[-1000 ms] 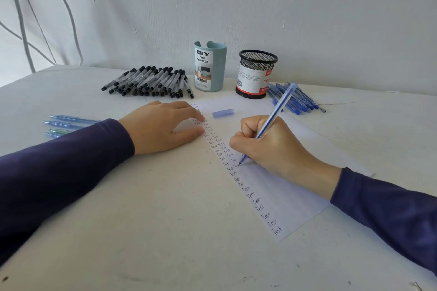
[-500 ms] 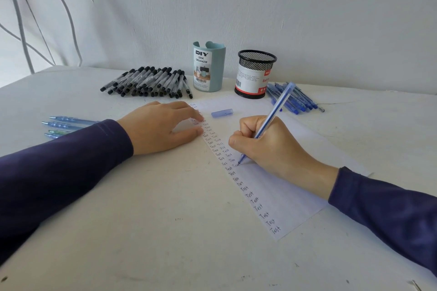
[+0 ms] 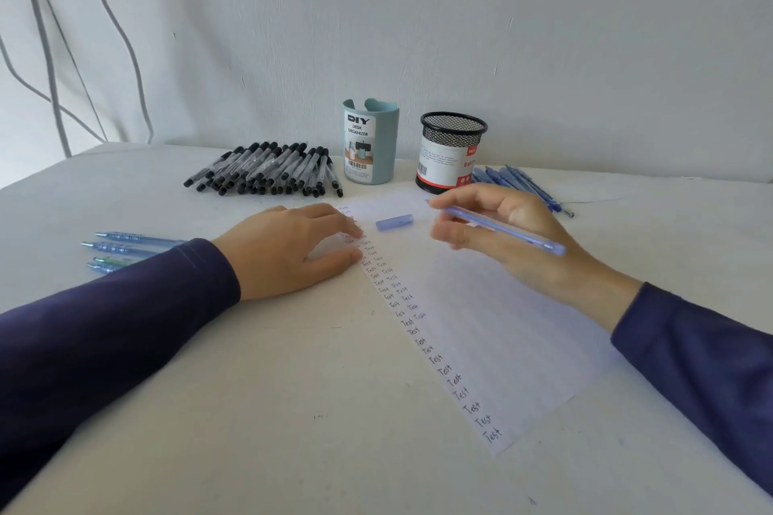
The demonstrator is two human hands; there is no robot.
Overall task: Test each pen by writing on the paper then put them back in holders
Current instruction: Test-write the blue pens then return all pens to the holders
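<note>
right hand (image 3: pixel 528 210) pinches the uncapped pen (image 3: pixel 539 243), left hand (image 3: pixel 288 251) lies flat on the paper (image 3: pixel 493 326), and a hasty reach could knock the cap (image 3: pixel 394 222) away.

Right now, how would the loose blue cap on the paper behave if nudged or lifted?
The blue cap lies on its side on the paper, so a nudge would probably roll it. Small plastic, it is likely light and stiff, and may slip from a loose pinch.

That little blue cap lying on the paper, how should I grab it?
Probably pinch the cap across its middle from above, thumb on the near side, finger on the far side: it lies flat on the paper, long axis running left to right.
</note>
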